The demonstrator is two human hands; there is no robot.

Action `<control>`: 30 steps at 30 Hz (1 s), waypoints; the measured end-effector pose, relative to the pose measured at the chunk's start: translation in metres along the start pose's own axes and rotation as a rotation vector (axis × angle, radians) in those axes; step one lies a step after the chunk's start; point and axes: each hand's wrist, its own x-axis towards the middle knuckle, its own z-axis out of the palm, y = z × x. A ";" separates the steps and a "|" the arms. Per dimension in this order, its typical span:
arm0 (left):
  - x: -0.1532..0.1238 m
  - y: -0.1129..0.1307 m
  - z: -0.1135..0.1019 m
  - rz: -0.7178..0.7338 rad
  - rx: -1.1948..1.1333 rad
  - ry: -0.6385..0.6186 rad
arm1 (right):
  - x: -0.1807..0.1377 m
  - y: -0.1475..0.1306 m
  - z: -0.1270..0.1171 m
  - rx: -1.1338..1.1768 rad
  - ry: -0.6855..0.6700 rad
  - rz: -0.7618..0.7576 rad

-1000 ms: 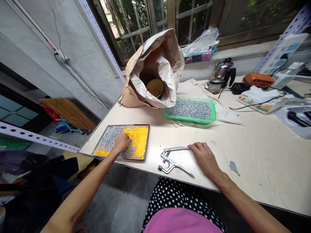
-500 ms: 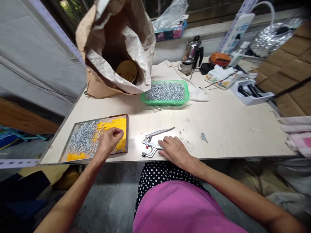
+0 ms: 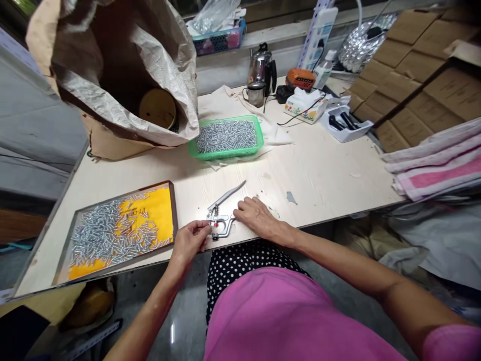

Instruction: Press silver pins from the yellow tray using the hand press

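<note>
A pair of silver snap-fastener pliers (image 3: 225,226) lies on the table with its handles spread and red and black parts at its jaws. My right hand (image 3: 257,219) is closed over the end of the lower handle. At the jaws, my left hand (image 3: 191,239) has its thumb and fingertips pinched together; whatever is between them is too small to make out. To the left, a shallow tray (image 3: 173,205) with a yellow bottom holds many small metal pins. Beyond the pliers, a green plastic basket (image 3: 229,153) is full of similar metal pieces.
A large paper sack (image 3: 173,75) stands open at the back left. Behind are a steel pot (image 3: 259,67), a metal cup (image 3: 256,94), a tissue pack (image 3: 302,106) and a white box (image 3: 347,131). Cardboard (image 3: 428,95) and a striped cloth (image 3: 439,173) border the right side.
My left hand has moved right, from over the tray to the pliers' jaws. The pliers have turned a little under my right hand. The whole view has shifted.
</note>
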 end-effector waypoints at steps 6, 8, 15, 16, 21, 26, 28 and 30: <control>0.002 0.002 0.003 -0.065 -0.003 -0.039 | 0.001 0.000 0.000 -0.034 0.001 -0.005; 0.003 0.002 0.003 -0.105 0.011 -0.072 | 0.001 -0.001 -0.001 -0.047 0.004 0.003; 0.013 0.003 0.001 -0.210 0.030 -0.185 | -0.001 -0.005 -0.003 -0.045 0.017 0.020; 0.015 0.004 0.001 -0.215 0.050 -0.196 | -0.002 -0.005 -0.002 -0.044 0.020 0.020; 0.023 0.008 -0.003 -0.261 0.178 -0.309 | -0.002 -0.006 -0.001 -0.056 0.018 0.034; 0.029 0.016 -0.004 -0.298 0.194 -0.388 | 0.000 -0.005 0.002 -0.048 -0.003 0.047; 0.030 0.019 -0.003 -0.321 0.211 -0.389 | 0.000 -0.005 0.002 -0.034 -0.013 0.049; 0.029 0.020 -0.003 -0.337 0.223 -0.388 | 0.000 -0.005 0.000 -0.018 -0.034 0.047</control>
